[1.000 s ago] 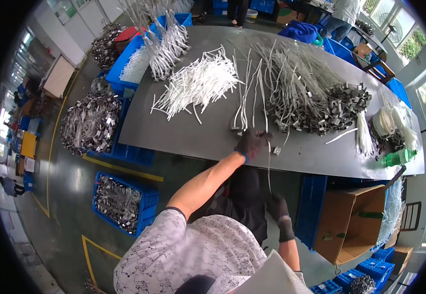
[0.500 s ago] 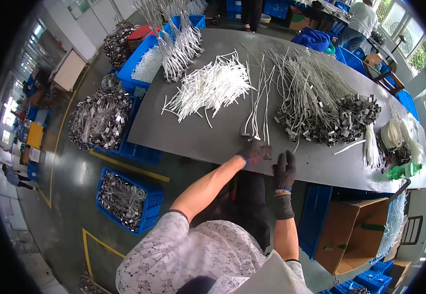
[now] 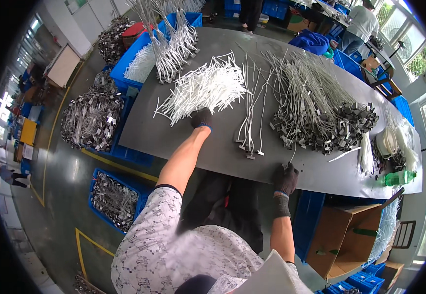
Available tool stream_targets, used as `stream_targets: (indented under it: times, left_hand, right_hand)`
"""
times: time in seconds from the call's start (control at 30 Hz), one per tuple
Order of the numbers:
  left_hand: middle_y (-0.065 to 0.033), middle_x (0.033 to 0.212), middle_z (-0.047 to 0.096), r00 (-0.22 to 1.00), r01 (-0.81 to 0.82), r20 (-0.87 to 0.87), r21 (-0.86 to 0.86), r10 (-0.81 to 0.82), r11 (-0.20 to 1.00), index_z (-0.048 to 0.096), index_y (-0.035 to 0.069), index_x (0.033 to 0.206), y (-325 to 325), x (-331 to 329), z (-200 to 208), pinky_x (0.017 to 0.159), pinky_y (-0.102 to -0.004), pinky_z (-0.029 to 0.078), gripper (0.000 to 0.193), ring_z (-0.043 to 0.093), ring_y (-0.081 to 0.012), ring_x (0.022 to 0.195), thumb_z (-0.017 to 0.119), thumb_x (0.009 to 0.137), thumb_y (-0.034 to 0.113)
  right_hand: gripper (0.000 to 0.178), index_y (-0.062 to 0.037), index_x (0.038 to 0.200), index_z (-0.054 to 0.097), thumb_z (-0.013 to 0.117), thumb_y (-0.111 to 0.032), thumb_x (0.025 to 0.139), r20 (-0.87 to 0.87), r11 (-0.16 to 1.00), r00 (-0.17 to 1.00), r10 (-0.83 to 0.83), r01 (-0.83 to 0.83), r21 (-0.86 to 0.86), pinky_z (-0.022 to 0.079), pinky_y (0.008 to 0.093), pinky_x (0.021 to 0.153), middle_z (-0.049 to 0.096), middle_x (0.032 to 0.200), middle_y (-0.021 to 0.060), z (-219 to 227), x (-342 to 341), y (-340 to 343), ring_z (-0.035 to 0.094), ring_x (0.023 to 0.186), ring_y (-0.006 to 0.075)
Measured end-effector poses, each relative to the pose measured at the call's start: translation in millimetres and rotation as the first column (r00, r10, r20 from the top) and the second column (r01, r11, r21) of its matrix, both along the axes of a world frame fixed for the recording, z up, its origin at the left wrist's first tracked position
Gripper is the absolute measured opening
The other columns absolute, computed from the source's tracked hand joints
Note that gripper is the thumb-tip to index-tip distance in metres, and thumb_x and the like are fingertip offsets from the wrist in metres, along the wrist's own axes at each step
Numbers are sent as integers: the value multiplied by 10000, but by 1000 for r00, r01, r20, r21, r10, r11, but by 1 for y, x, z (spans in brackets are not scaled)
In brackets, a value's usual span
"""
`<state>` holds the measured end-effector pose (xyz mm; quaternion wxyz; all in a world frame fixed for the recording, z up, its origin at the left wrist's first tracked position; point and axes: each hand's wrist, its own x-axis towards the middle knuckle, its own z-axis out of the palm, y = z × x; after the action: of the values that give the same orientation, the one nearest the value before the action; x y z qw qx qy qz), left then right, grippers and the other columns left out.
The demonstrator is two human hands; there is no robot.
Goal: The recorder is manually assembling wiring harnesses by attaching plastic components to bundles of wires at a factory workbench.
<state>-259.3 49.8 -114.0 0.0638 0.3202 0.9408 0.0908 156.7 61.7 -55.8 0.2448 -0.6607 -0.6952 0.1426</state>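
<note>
White tubes (image 3: pixel 207 88) at gloved left fingers (image 3: pixel 201 114), on grey table (image 3: pixel 142 115)

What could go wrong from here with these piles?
The left hand is at the near edge of the white pile, so loose pieces might scatter. The right hand is by the front edge of the table; something released there could drop. Strands cross in the heap of wires, so pulling one might snag others.
</note>
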Motion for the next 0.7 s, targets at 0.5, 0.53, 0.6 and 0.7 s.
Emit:
stream_targets:
  times: [0.5,0.53,0.6,0.7]
  left_hand:
    - [-78,818,699,-16,-683,988,100,-152,724,695,69,919,-88,45,-38,594,-306,541,122,667,-162,707,734,829,141]
    - [-59,803,691,-184,-683,945,74,-269,726,690,81,910,-49,91,-15,590,-290,536,89,658,-149,695,733,854,136]
    - [-23,773,674,-293,-691,898,38,-328,721,681,103,890,-60,120,5,580,-259,525,56,640,-124,670,731,902,126]
    - [-25,828,687,-297,-618,874,130,-384,775,663,81,960,-58,156,28,623,-296,559,85,655,-130,701,712,943,148]
  right_hand:
    - [126,-40,1000,649,591,-101,907,-88,870,994,67,-101,-482,512,445,716,659,833,179,-101,187,-171,650,808,378]
    - [151,-40,987,678,594,-132,902,399,820,763,509,-289,-494,532,460,753,688,892,201,-147,273,-179,670,883,395]
    - [182,-48,1009,702,586,-129,895,111,193,208,972,-427,-884,542,482,801,701,974,213,-157,305,-216,670,952,410]
    - [208,-48,1042,706,587,-125,889,132,737,821,555,-412,-536,541,487,820,702,991,207,-146,293,-255,668,951,411]
